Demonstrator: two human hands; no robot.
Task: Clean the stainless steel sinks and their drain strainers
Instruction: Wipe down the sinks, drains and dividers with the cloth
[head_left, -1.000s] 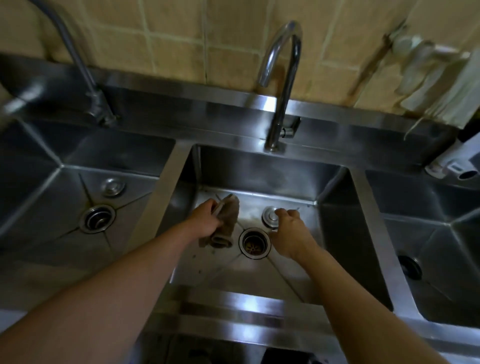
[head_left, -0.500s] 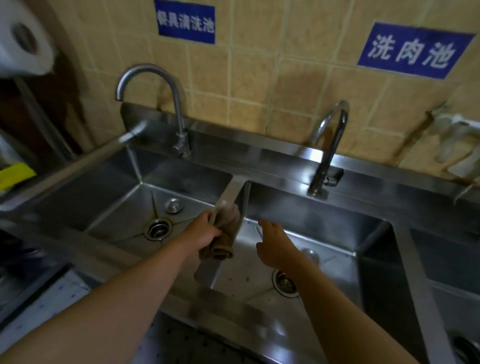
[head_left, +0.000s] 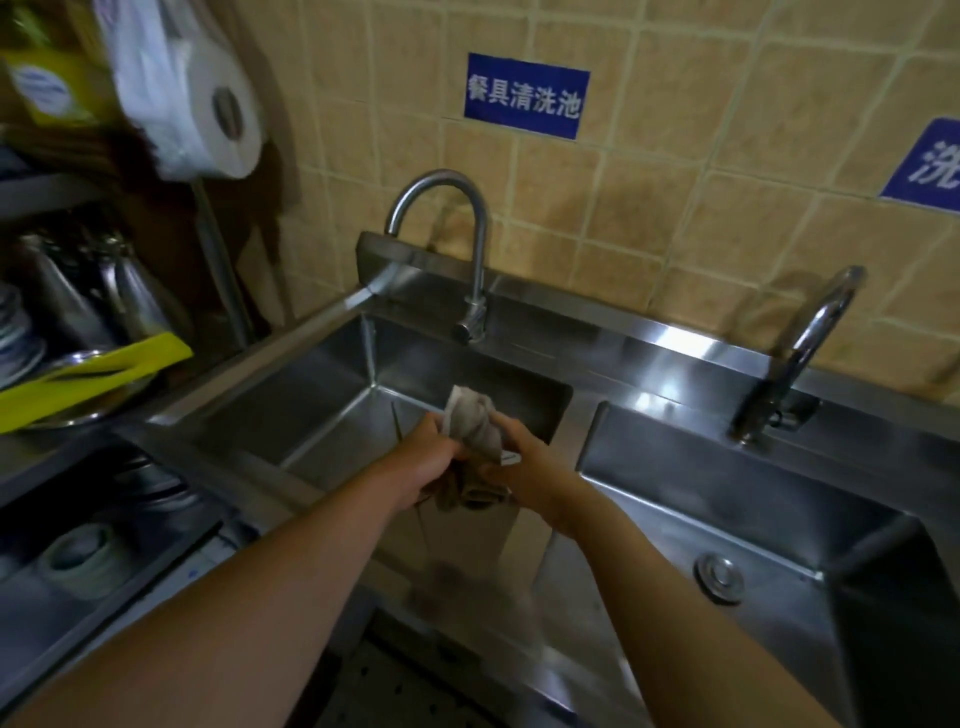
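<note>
Only the head view is given, and it shows both hands meeting over the left sink (head_left: 322, 405). Left hand (head_left: 428, 460) and right hand (head_left: 524, 460) each have their fingers curled round a bunched grey-brown cloth (head_left: 475, 426), which stands up between them above the divider edge; it looks like wringing or refolding, though I cannot tell which. A small pale object peeks out by the right hand's fingers; what it is stays unclear.

2 basins show. The left sink sits under the left faucet (head_left: 457, 249), and its drain is hidden behind the hands and cloth, so the state of its strainer cannot be read. The middle sink (head_left: 727, 499) lies under the right faucet (head_left: 800, 353); a round metal stopper (head_left: 719, 571) rests on its floor, and its drain is out of sight.

Judging progress: no foam or running water is visible, and both basins look dull but free of obvious debris. Probably the cloth is being readied for the left sink, with strainers unconfirmed.
</note>
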